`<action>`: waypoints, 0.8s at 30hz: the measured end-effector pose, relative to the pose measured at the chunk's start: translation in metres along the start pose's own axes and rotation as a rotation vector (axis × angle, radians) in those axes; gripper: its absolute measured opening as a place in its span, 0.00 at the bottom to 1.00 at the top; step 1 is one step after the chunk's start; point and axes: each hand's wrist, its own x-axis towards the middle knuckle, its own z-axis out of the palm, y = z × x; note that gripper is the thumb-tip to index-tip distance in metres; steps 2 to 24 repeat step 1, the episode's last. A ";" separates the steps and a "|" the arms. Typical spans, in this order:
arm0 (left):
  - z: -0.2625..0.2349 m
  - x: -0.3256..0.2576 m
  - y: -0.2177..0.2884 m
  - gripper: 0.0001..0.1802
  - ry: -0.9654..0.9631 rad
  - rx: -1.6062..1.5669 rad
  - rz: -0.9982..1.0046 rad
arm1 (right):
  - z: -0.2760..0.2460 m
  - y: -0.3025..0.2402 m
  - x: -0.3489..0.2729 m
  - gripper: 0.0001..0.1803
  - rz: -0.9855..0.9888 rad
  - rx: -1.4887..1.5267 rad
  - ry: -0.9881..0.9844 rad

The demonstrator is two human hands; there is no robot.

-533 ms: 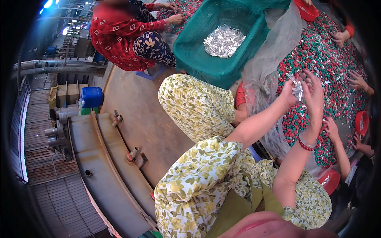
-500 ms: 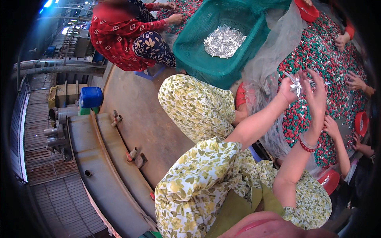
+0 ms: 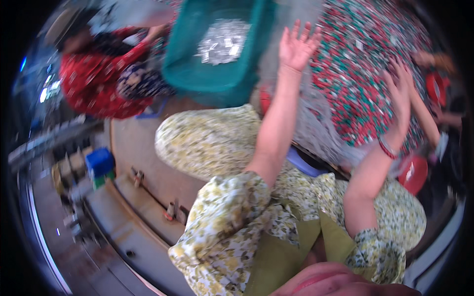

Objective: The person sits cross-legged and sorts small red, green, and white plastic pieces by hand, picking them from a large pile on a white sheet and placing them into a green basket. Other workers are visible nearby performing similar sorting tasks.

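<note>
My left hand (image 3: 298, 48) is raised between the green basket (image 3: 173, 66) and the heap, palm showing and fingers spread, with nothing in it. Inside the basket lies a mound of small silvery-white pieces (image 3: 224, 42). My right hand (image 3: 399, 101), with a red bead bracelet at the wrist, is over the right part of a wide heap of small red, green and whitish pieces (image 3: 345, 93). Its fingers are stretched out, somewhat blurred, and no held thing shows. Another person's forearm (image 3: 423, 111) runs close beside it, overlapping in view.
Clear plastic sheeting (image 3: 318, 121) edges the heap. A person in red patterned clothing (image 3: 91, 81) sits left of the basket. Red bowls (image 3: 414, 173) stand at the right, near other people's hands (image 3: 424, 59). A blue container (image 3: 99, 160) stands far left.
My left hand has let go of the silvery-white pieces it held and opened, moving up and left toward the basket. My hands have come apart. The whole view has shifted.
</note>
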 end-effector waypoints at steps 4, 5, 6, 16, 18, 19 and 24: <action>-0.020 0.013 -0.004 0.28 0.040 0.030 -0.163 | -0.009 0.000 -0.003 0.29 0.180 0.037 0.010; -0.020 0.013 -0.004 0.28 0.040 0.030 -0.163 | -0.009 0.000 -0.003 0.29 0.180 0.037 0.010; -0.020 0.013 -0.004 0.28 0.040 0.030 -0.163 | -0.009 0.000 -0.003 0.29 0.180 0.037 0.010; -0.020 0.013 -0.004 0.28 0.040 0.030 -0.163 | -0.009 0.000 -0.003 0.29 0.180 0.037 0.010; -0.020 0.013 -0.004 0.28 0.040 0.030 -0.163 | -0.009 0.000 -0.003 0.29 0.180 0.037 0.010; -0.020 0.013 -0.004 0.28 0.040 0.030 -0.163 | -0.009 0.000 -0.003 0.29 0.180 0.037 0.010; -0.020 0.013 -0.004 0.28 0.040 0.030 -0.163 | -0.009 0.000 -0.003 0.29 0.180 0.037 0.010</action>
